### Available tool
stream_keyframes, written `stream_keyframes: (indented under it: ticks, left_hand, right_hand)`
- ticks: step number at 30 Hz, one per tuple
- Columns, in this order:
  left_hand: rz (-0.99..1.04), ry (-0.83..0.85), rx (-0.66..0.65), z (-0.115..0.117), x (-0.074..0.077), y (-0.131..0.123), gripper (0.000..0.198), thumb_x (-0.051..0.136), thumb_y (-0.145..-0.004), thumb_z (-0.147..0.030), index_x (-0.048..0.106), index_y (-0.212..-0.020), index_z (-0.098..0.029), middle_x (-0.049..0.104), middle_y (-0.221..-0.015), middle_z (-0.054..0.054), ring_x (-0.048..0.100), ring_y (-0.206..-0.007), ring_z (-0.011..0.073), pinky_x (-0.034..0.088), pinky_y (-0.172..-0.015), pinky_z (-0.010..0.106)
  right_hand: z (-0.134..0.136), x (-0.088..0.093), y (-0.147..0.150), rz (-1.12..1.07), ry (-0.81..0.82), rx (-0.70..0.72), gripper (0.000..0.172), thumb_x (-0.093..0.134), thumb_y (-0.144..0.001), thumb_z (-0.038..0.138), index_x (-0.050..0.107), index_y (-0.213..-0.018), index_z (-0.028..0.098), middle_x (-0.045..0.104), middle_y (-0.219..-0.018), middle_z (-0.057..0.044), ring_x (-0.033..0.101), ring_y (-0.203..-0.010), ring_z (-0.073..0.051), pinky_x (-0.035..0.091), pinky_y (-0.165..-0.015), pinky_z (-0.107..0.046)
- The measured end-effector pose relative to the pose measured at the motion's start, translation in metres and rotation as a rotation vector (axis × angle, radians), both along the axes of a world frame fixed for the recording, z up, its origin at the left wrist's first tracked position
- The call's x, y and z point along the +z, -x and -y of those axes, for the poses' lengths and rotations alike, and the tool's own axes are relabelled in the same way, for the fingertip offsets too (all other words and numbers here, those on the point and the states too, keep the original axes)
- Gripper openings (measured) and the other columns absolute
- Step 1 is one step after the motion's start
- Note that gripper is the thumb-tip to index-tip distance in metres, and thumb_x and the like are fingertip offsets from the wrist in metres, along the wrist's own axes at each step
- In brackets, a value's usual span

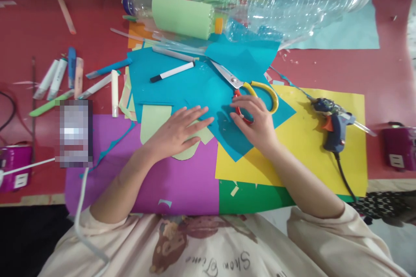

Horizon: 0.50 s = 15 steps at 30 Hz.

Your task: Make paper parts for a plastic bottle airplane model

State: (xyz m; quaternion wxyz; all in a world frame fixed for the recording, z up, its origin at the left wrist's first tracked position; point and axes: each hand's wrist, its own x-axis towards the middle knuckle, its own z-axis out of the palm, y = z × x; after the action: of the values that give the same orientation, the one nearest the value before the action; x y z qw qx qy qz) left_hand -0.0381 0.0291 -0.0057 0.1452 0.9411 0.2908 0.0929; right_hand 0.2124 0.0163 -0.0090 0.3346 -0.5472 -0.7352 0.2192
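My left hand [177, 132] lies with its fingers spread over pieces of light green paper [156, 121], holding nothing. Beside the scissors [234, 81], my right hand [255, 121] is half curled, thumb and fingers apart, close over the red and yellow handles; whether it touches them is unclear. The scissors rest on blue paper [195, 82], blades pointing up and left. A black-capped white marker [173, 72] is on the same paper. Under my hands are purple paper [182, 186] and yellow paper [292, 151].
Clear plastic bottles [266, 0] line the back, one wrapped in green paper [182, 15]. A glue gun [336, 132] with its cord lies on the right. Several markers [58, 78] and a blurred phone [75, 134] with a white cable are on the left.
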Motion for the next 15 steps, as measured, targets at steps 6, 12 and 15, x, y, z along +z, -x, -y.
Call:
stream_keyframes:
  ticks: [6,12,15]
  left_hand:
    - [0.027,-0.008,0.037,-0.005,0.001,0.006,0.031,0.039,-0.094,-0.012,0.069,-0.102,-0.017,0.071,-0.099,0.008,0.064,-0.100,0.0209,0.046,-0.101,0.042]
    - [-0.057,-0.030,0.325,-0.009,0.007,0.012,0.030,0.042,-0.092,-0.019,0.070,-0.102,-0.015,0.070,-0.102,0.012,0.063,-0.098,0.0268,0.052,-0.090,0.045]
    - [-0.090,-0.024,0.384,-0.005,0.007,0.005,0.045,0.039,-0.098,-0.035,0.053,-0.136,-0.014,0.053,-0.140,0.019,0.049,-0.129,0.0337,0.038,-0.108,0.056]
  right_hand:
    - [-0.010,-0.014,-0.018,0.312,0.045,-0.125,0.060,0.060,-0.083,0.044,0.043,-0.136,0.022,0.048,-0.141,-0.017,0.042,-0.134,-0.039,0.036,-0.107,-0.062]
    - [-0.012,-0.011,-0.018,0.273,0.055,-0.127,0.051,0.058,-0.083,0.041,0.047,-0.130,0.025,0.051,-0.136,-0.016,0.043,-0.132,-0.037,0.039,-0.105,-0.059]
    - [-0.013,-0.011,-0.017,0.253,0.054,-0.136,0.044,0.059,-0.083,0.040,0.051,-0.124,0.026,0.052,-0.134,-0.014,0.044,-0.131,-0.036,0.039,-0.104,-0.059]
